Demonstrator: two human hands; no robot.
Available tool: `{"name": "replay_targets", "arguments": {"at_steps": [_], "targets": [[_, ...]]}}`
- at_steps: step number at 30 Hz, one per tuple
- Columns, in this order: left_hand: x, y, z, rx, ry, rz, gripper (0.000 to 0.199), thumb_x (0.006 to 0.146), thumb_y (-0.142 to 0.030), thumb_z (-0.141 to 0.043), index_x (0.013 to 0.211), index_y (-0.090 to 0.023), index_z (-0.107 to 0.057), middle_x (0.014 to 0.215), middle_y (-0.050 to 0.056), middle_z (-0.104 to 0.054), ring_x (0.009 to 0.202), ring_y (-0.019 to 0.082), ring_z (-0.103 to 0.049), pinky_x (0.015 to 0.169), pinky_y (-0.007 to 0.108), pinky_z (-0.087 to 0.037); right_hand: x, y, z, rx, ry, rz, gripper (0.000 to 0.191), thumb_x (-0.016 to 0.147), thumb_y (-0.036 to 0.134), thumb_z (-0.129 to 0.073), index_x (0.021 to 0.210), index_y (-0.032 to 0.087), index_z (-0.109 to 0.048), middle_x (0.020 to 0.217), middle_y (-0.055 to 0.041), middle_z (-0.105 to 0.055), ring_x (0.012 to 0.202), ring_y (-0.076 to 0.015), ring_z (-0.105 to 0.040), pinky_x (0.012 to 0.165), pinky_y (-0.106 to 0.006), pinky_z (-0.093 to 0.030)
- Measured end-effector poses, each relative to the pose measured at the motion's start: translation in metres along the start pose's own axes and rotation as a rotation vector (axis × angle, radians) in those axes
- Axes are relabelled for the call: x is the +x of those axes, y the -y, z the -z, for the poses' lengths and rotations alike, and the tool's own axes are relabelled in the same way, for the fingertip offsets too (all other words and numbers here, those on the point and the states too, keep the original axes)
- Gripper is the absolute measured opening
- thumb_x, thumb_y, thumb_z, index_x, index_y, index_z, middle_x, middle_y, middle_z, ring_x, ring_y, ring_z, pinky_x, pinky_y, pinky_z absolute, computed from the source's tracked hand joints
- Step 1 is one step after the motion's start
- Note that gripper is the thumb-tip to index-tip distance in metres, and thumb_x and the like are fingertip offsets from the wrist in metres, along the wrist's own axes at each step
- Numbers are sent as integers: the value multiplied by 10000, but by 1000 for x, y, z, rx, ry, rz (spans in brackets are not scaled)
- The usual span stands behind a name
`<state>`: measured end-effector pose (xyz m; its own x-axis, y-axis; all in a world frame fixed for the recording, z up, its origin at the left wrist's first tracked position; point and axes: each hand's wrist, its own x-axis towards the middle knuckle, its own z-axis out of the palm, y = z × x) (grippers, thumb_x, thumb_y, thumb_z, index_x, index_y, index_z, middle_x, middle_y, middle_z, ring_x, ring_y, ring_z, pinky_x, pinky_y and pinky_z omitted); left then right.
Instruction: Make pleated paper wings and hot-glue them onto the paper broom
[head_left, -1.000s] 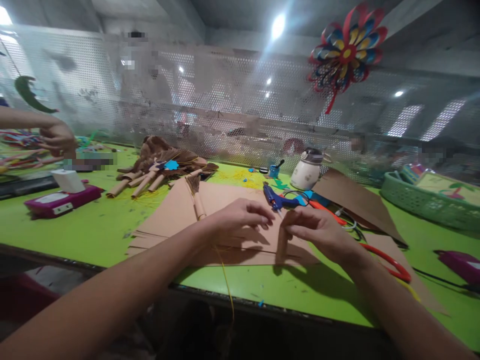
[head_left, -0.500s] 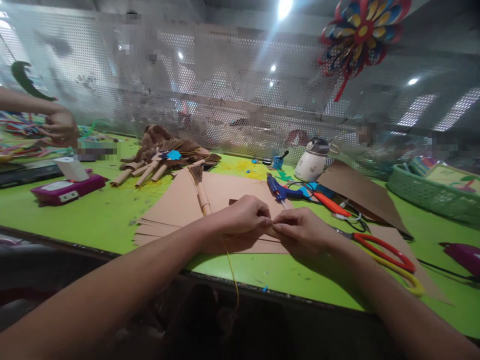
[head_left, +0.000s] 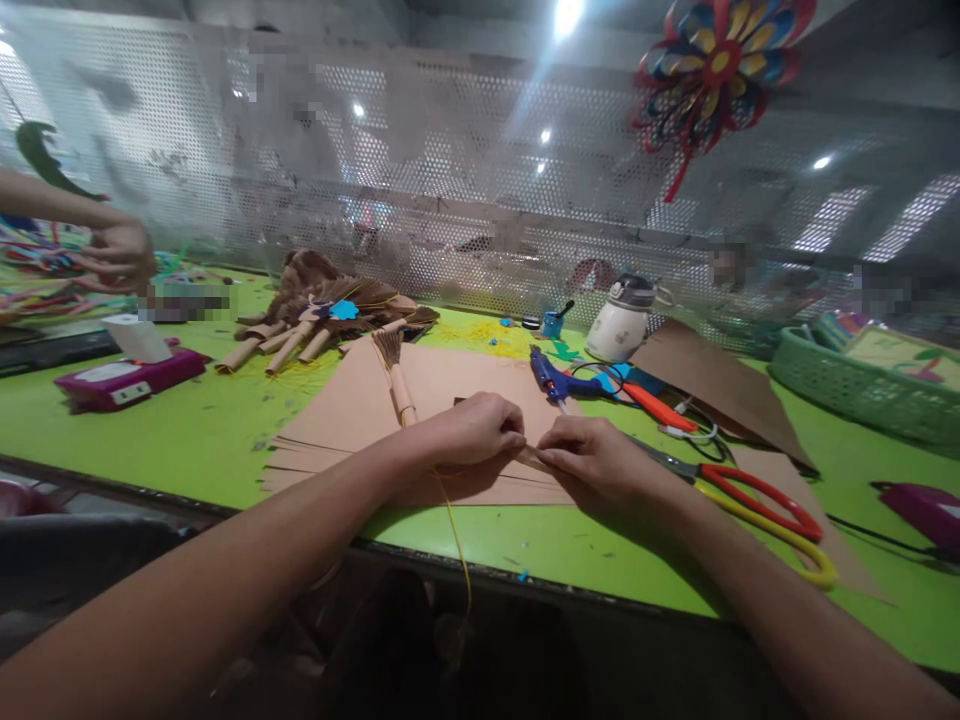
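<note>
My left hand (head_left: 484,430) and my right hand (head_left: 592,452) are close together over a stack of brown paper sheets (head_left: 322,425). Both pinch a narrow piece of brown paper (head_left: 532,457), which shows between the fingertips; most of it is hidden. Just beyond my left wrist lies a rolled paper handle with a fringed end, like a tiny broom (head_left: 401,390). A yellow string (head_left: 456,535) trails from under my left forearm over the table edge. Past my right hand rests a blue glue gun (head_left: 551,380), and scissors (head_left: 765,505) with red and yellow handles lie by my right forearm.
More brown paper brooms (head_left: 315,310) are heaped at the back left. A purple device (head_left: 131,380), a white bottle (head_left: 619,320), folded brown paper (head_left: 712,380) and a green basket (head_left: 862,385) stand around. Another person's hand (head_left: 116,250) is at far left.
My hands have drawn slightly apart, so more of the narrow paper shows between them. The view has shifted a little.
</note>
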<state>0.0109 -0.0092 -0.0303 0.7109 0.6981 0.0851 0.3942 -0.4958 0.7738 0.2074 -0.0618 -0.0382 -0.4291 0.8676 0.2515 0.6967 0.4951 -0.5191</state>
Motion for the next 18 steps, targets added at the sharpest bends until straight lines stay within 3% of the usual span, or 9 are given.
{"name": "replay_targets", "arguments": {"at_steps": [4, 12, 18], "targets": [[-1, 0, -1, 292, -43, -61, 191, 764, -313, -536, 723, -158, -641, 725, 54, -620, 632, 154, -488, 598, 260, -321, 2, -2, -1, -1, 5, -14, 137, 792, 200, -541, 760, 183, -673, 771, -45, -658, 701, -165, -580, 653, -280, -429], [9, -2, -5, 402, 34, -144, 189, 777, -257, -522, 808, -159, -680, 698, 43, -638, 589, 136, -495, 537, 236, -304, 7, -4, -1, -13, 37, 13, 112, 796, 205, -549, 760, 177, -652, 752, -40, -632, 688, -155, -555, 642, -271, -417], [9, 2, -7, 471, 9, -176, 171, 774, -250, -534, 808, -157, -673, 705, 42, -639, 605, 137, -499, 536, 234, -303, 6, -3, -1, -165, 29, 54, 100, 807, 212, -533, 784, 170, -620, 768, -54, -612, 679, -154, -518, 599, -262, -391]]}}
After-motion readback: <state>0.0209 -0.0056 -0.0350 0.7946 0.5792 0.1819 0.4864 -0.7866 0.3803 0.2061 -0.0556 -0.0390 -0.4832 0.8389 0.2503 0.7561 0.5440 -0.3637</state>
